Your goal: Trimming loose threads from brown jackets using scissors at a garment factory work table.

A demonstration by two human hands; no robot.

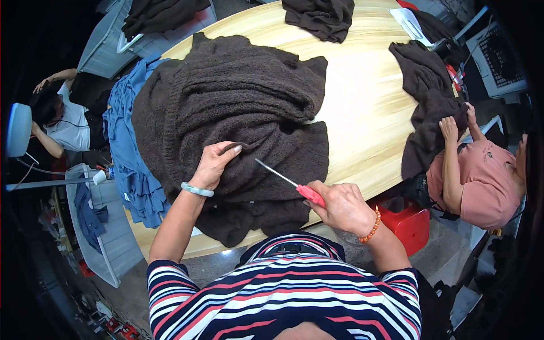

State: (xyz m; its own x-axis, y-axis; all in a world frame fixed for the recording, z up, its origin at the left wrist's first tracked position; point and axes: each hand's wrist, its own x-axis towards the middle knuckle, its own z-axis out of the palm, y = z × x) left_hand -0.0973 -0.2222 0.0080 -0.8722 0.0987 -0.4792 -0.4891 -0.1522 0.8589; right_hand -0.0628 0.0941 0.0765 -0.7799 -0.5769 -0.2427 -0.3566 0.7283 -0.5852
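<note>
A dark brown knitted garment [238, 85] lies in heaped folds over the left half of the wooden table, its ribbed band toward the left. My left hand [212, 164], with a pale bangle at the wrist, pinches a small fold of the knit between thumb and fingers. In my right hand [345, 207], fingers wrapped round it, is a red-handled tool [310, 194] with a thin metal shaft. The shaft slants up and left, its tip over the knit a short way right of my left fingertips. Whether the tip touches the fabric I cannot tell.
Blue cloth [136, 164] hangs over the table's left edge. More brown knitwear lies at the far edge [320, 17] and at the right [422, 90], where a co-worker's hands [450, 129] rest on it. A red stool [405, 226] stands below the right edge of the wooden table [362, 113].
</note>
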